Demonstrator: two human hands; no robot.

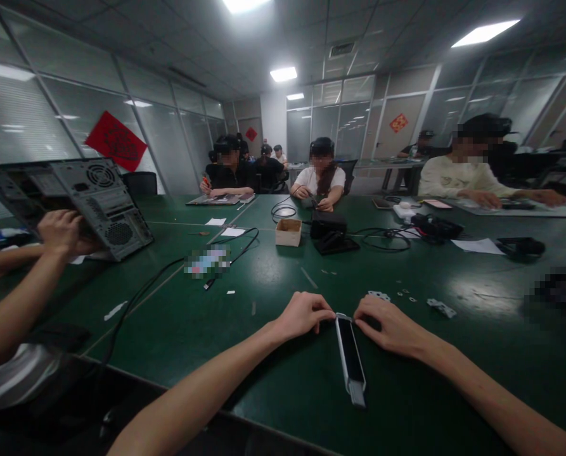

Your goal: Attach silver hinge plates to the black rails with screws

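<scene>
Device (350, 349): on the green table (273, 392) in front of me, long and slim, dark face, pale rim, its far end between my hands
Tab (357, 394): grey, sticking out at the near end
Left hand (306, 313): thumb and forefinger drawn together at the far left corner; I cannot tell whether they grip it
Right hand (388, 323): fingers curled, tips by the far right corner; I cannot tell if they have hold of it
Pale parts (441, 308): one just beyond my right hand, one off to its right, tiny rings (405, 292) between
Box (288, 236): open-topped, farther out
PC case (128, 212): tilted, on my left, a co-worker's hand (60, 229) at its open side
</scene>
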